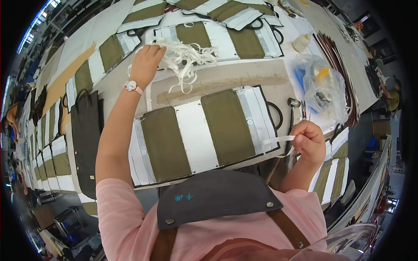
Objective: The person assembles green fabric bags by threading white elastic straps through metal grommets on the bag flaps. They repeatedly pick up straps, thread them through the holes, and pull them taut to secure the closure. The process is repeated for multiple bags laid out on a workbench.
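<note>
My right hand (308,141) is closed in a pinch on a narrow white tape strip (278,139), whose free part reaches left over the panel's near right corner. My left hand (149,63) is stretched to the far side, its curled fingers on the left edge of a tangled pile of white tape (187,56); the fingertips are partly hidden. Between my arms lies a flat bag panel (196,135) with two olive fabric blocks, a white middle band, white side strips and dark edging. A black loop handle (276,115) curves out at its right end.
A hammer (293,104) lies right of the panel, near a clear plastic bag (324,89) and a small bottle (301,42). More olive-and-white panels (244,41) cover the far side. A dark bag (86,139) is at the left. Another person (394,93) is far right.
</note>
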